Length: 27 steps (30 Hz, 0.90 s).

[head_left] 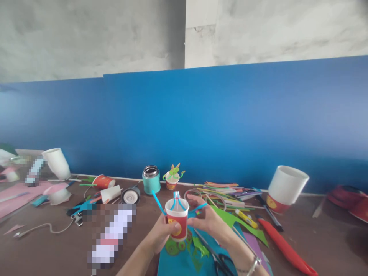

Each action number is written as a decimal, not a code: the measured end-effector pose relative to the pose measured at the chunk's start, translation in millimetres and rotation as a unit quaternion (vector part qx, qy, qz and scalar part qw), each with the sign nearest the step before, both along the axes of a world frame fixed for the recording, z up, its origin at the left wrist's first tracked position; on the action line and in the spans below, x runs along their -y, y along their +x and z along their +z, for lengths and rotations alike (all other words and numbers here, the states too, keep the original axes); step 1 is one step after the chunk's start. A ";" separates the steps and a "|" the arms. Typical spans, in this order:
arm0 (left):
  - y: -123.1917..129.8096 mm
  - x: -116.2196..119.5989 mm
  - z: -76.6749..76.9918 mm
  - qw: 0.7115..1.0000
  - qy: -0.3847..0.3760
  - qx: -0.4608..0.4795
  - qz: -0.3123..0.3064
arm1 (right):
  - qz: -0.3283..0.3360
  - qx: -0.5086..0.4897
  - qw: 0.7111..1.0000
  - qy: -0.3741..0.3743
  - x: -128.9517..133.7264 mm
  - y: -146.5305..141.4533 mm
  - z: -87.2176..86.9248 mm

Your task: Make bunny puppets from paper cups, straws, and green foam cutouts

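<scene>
I'm seeing the left hand (161, 230) gripping the paper cup (183, 222), long axis near vertical, between both hands; the right hand (206, 219) is holding its fingers apart, nearer the right-side blue straw (201, 207), contact unclear.

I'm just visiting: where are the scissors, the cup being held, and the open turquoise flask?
scissors (214, 255): head view, where blades meet handles
held cup (182, 221): head view, red band on its side
turquoise flask (151, 184): head view, side wall below the open mouth
</scene>
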<state>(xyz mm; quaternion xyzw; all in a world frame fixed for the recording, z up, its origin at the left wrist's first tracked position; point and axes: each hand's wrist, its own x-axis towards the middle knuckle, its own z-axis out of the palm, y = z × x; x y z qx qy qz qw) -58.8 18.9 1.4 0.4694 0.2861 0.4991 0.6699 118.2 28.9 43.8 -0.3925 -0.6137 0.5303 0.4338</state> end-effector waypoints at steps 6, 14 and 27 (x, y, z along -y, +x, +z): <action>3.2 -9.4 -5.5 0.996 0.041 -0.029 0.074 | -0.030 0.036 0.999 0.009 -7.3 -14.8 -22.5; -19.9 -26.0 -21.2 0.961 0.035 -0.169 0.217 | -0.073 0.235 0.966 0.082 -18.7 8.5 -26.4; -9.0 -33.9 -33.4 0.867 0.140 -0.428 0.213 | -0.036 0.451 0.890 0.052 -1.3 46.0 -9.5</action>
